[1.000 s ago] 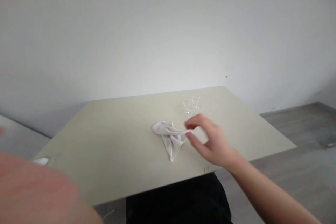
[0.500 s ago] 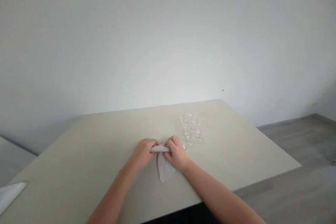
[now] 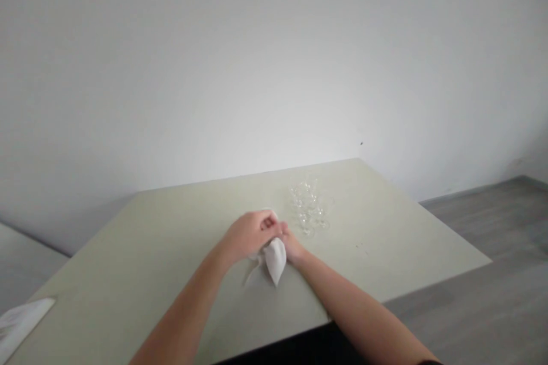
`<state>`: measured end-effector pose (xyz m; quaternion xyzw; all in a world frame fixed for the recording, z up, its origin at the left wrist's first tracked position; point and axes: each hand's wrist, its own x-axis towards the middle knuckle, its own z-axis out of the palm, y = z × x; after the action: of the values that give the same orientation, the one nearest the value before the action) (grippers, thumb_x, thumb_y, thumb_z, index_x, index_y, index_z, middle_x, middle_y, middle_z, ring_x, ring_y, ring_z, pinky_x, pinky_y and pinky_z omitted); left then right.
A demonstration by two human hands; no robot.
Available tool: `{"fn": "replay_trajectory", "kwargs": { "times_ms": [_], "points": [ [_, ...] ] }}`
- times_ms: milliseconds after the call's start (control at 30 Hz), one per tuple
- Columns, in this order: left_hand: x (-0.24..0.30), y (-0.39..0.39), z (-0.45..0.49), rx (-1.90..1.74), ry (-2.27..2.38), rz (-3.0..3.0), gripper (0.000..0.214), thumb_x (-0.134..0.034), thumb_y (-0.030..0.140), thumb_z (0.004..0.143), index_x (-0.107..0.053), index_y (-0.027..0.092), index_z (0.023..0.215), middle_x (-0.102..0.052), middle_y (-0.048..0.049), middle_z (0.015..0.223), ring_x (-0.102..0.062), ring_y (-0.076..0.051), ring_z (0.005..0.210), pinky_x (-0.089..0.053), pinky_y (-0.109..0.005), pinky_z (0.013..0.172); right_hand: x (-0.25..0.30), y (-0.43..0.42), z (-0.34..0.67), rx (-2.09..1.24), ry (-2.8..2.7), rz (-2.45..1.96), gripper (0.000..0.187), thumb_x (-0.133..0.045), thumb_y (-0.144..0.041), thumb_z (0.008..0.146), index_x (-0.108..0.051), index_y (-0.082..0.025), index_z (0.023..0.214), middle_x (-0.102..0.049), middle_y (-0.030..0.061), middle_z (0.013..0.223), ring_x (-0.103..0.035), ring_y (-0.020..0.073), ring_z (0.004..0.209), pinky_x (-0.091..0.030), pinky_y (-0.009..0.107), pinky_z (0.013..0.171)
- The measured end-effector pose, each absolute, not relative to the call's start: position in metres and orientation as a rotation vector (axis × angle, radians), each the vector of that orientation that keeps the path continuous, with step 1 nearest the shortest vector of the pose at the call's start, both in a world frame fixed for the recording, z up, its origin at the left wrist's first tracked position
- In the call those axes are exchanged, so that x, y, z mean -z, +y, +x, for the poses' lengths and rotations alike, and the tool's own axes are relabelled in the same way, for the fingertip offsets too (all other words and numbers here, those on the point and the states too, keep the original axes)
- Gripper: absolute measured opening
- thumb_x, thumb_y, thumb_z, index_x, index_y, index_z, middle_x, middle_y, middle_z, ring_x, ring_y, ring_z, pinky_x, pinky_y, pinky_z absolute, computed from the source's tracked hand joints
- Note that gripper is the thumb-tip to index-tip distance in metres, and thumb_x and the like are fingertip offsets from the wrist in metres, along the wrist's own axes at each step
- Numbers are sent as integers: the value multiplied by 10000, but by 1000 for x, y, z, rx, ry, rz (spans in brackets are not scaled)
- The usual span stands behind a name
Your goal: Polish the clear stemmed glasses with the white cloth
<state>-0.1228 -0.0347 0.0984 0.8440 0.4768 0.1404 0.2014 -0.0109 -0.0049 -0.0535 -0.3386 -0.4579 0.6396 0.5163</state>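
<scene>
The white cloth [image 3: 275, 262] looks soft, creased and matt, the transparent pieces [image 3: 305, 205] glossy like glass or clear plastic, the pale desk [image 3: 394, 239] smooth, the wall [image 3: 257, 80] matt, and the grey floor [image 3: 454, 308] wood-grained.

L hand [image 3: 247, 236] now meets R hand [image 3: 293, 246], prev. apart; cloth [image 3: 276, 260], prev. straight btwn, now bunched.

We look from a single head-worn camera, forward and down over the nearby table [image 3: 141, 256] to the wall [image 3: 257, 68] behind it.
</scene>
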Motion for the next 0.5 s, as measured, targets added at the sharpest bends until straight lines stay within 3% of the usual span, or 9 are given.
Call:
{"fn": "replay_trajectory", "kwargs": {
  "times_ms": [100, 167, 300, 500],
  "points": [
    [-117, 16, -98, -759, 1425, 2491, 290, -512, 433, 888, -584, 230, 1082, -683, -36, 951, -626, -182, 874, -461, -285, 784, 52, -1, -7, -1308, -1416, -915, 119, -539, -175, 761, -636, -201, 824, -651, -17, 776, -593, 171, 782, -477, 288, 770],
    [-122, 44, -74, -757, 1381, 2671, 307, -528, 343, 886, -559, 239, 1173, -658, -58, 1088, -597, -202, 1013, -437, -325, 893, 49, -1, -6, -1215, -1543, -975, 169, -511, -140, 760, -635, -204, 854, -663, -18, 811, -598, 177, 813, -482, 291, 779],
    [-121, 76, -35, -426, 1383, 2896, 416, -520, 312, 875, -515, 271, 1289, -604, -92, 1241, -524, -266, 1172, -368, -439, 993, 47, -3, -6, -1145, -1618, -1018, 177, -500, -152, 775, -626, -195, 892, -673, -10, 854, -598, 178, 823, -491, 292, 774],
    [-116, 95, -13, 83, 1341, 2840, 479, -560, 294, 805, -525, 279, 1283, -670, -89, 1164, -573, -276, 1143, -312, -516, 1025, 50, -3, -6, -1115, -1665, -1041, 159, -518, -205, 796, -627, -193, 912, -665, -6, 852, -583, 181, 822, -490, 300, 766]
  ]
}}
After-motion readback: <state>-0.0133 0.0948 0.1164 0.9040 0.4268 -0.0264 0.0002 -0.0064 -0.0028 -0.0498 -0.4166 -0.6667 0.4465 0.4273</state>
